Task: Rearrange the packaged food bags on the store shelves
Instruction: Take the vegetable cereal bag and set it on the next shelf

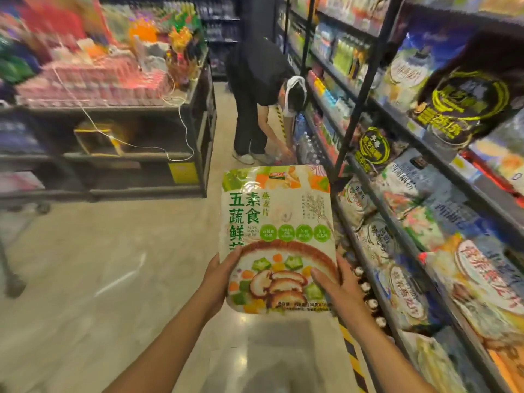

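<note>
Closest in, left hand [224, 275] clamped on the lower left corner of a food bag [275, 222], thumb across the printed face, fingers hidden behind. Right hand [337, 285] clamped on the lower right corner the same way, thumb lying over the pictured bowl. Held upright above the floor [99, 265], face to the camera, in the aisle just left of the shelves [365, 80] and resting on none of them. White and green, with large green lettering and a picture of mushrooms and diced vegetables. On the shelves to the right, rows of tilted bags, mostly pale and blue, blurred; among them two black bags [465, 97] with yellow print. Along the foot of the shelves, yellow-and-black tape [354, 355]. Further down the aisle, a person [261, 89] in dark clothes, bent over towards the lowest shelf. Off to the left, a display stand [113, 114] piled with colourful goods, blurred.
</note>
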`<state>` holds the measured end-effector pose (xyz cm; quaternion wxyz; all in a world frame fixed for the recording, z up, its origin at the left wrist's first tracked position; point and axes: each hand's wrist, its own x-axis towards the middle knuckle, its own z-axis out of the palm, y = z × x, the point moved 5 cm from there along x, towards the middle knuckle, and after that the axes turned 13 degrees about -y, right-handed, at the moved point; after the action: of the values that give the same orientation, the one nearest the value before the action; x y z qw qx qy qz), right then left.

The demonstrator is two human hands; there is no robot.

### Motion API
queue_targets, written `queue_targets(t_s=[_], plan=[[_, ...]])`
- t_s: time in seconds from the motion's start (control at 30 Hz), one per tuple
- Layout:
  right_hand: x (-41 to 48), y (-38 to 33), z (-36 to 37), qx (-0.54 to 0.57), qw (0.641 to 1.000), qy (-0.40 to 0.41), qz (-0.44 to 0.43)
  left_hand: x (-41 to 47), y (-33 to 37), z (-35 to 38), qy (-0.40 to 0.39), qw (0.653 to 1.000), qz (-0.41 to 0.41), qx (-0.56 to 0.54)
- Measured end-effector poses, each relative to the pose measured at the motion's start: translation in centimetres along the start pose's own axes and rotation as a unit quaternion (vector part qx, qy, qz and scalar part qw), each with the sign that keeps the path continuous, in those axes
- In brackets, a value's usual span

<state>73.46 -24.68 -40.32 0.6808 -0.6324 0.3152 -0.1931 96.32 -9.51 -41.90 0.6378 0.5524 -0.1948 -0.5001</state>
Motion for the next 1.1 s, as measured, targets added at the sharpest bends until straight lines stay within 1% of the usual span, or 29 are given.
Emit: queue_targets(t_s=[0.13, 0.27, 0.33, 0.47, 0.53, 0.67, 0.77, 0.83, 0.97, 1.1], plan=[[5.4, -1.3, -0.3, 0.01, 1.0, -0.022, 0.007, 3.6, 2.0, -0.8, 0.03, 0.999, 0.012, 0.001], [9.6, -2.3, -0.9, -0.015, 1.0, -0.027, 0.005, 6.7, 3.5, -1.2, 0.043, 0.999, 0.023, -0.004], [11.3, -3.3, -1.0, -0.02, 1.0, -0.02, -0.005, 8.3, 4.4, -1.2, 0.043, 0.999, 0.028, -0.004], [15.3, -3.5, -1.4, 0.0, 0.999, -0.034, 0.012, 12.2, 6.0, -1.5, 0.037, 0.999, 0.028, 0.002], [17.5, -3.3, -2.1, 0.014, 0.999, -0.024, 0.018, 14.7, 6.7, -1.6, 0.028, 0.999, 0.024, 0.006], [21.3, -3.5, -3.5, 0.041, 0.999, 0.02, 0.017, 20.6, 8.6, -1.3, -0.008, 1.0, 0.014, 0.02], [23.3, -4.3, -4.4, 0.031, 0.996, 0.078, 0.026, 25.4, 10.4, -0.5, -0.058, 0.998, 0.002, 0.038], [24.2, -4.4, -5.4, 0.049, 0.99, 0.13, 0.032, 28.4, 11.6, 0.5, -0.099, 0.994, -0.005, 0.05], [24.1, -4.5, -7.2, 0.075, 0.974, 0.212, 0.02, 33.4, 13.0, 3.7, -0.189, 0.977, -0.024, 0.093], [21.8, -4.8, -9.6, 0.068, 0.951, 0.299, 0.035, 37.3, 12.1, 8.6, -0.267, 0.955, -0.052, 0.117]])
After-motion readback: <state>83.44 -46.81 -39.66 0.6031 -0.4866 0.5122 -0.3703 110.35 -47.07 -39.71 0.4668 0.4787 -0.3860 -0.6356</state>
